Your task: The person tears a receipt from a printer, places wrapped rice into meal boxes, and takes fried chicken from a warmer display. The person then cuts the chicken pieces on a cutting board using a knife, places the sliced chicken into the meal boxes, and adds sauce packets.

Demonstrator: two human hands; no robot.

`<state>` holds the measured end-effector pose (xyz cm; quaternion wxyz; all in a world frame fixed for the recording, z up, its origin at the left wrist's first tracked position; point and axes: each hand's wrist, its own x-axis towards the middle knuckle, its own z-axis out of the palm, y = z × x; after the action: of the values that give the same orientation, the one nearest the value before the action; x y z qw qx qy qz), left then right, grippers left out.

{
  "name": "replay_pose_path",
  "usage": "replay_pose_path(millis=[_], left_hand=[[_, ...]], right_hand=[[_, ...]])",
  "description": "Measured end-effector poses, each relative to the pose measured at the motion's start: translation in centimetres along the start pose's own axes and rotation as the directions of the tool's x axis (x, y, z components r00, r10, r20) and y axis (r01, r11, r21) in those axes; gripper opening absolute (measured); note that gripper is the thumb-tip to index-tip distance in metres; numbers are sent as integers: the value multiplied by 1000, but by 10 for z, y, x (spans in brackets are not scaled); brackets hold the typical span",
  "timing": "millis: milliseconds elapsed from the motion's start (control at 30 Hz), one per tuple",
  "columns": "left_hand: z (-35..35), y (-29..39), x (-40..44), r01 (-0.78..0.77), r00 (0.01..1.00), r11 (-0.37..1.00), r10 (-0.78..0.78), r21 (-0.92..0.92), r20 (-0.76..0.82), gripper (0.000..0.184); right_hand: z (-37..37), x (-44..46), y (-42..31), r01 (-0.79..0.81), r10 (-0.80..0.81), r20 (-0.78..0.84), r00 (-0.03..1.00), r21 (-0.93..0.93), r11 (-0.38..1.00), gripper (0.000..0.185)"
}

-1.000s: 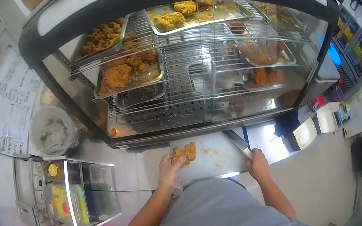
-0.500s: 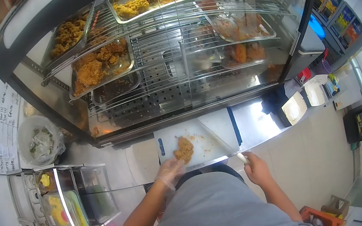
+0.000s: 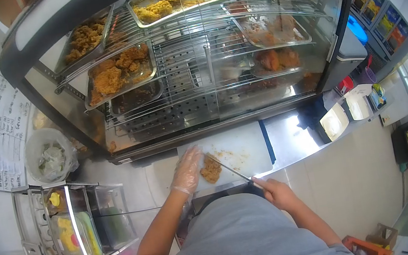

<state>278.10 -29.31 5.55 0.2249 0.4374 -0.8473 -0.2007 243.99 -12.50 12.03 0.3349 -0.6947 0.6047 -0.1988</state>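
A piece of fried chicken (image 3: 211, 170) lies on the white cutting board (image 3: 247, 147), with crumbs scattered beyond it. My left hand (image 3: 187, 171), in a clear plastic glove, is at the left side of the chicken over the board; whether its fingers press on the piece is hard to make out. My right hand (image 3: 274, 191) is bare and wrapped round the handle of a knife (image 3: 235, 172). The blade points up and left, its tip at the upper right edge of the chicken.
Behind the board stands a glass warming cabinet (image 3: 164, 143) with trays of fried chicken. A plastic-lined tub (image 3: 50, 155) and a clear container unit (image 3: 77, 222) are on the left. Open white boxes (image 3: 334, 122) stand right. An orange crate (image 3: 367, 248) is low right.
The chicken went from my left hand down onto the board. My left hand moved up beside it. The knife in my right hand swung left, its tip now at the chicken.
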Motion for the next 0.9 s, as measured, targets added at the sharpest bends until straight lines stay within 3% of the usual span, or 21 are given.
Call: replay_pose_path(millis=[167,400,633,900], left_hand=[[6,-10,12,-69,989,995,58,73,139,60],[10,-15,16,-115,980,991,101,75,171,59],[12,-20,15,-83,976,995,71,47,205,53],[12,-22,10,-47,968,998,33,47,247,51]], right_hand=[[4,-1,0,26,-27,-20,999,-32,999,67],[7,-1,-1,-8,8,-9,1000,-29,1000,64],[4,4,1,-102,112,102,988,-103,989,60],[8,7,11,-45,76,138,987,-211,976,64]])
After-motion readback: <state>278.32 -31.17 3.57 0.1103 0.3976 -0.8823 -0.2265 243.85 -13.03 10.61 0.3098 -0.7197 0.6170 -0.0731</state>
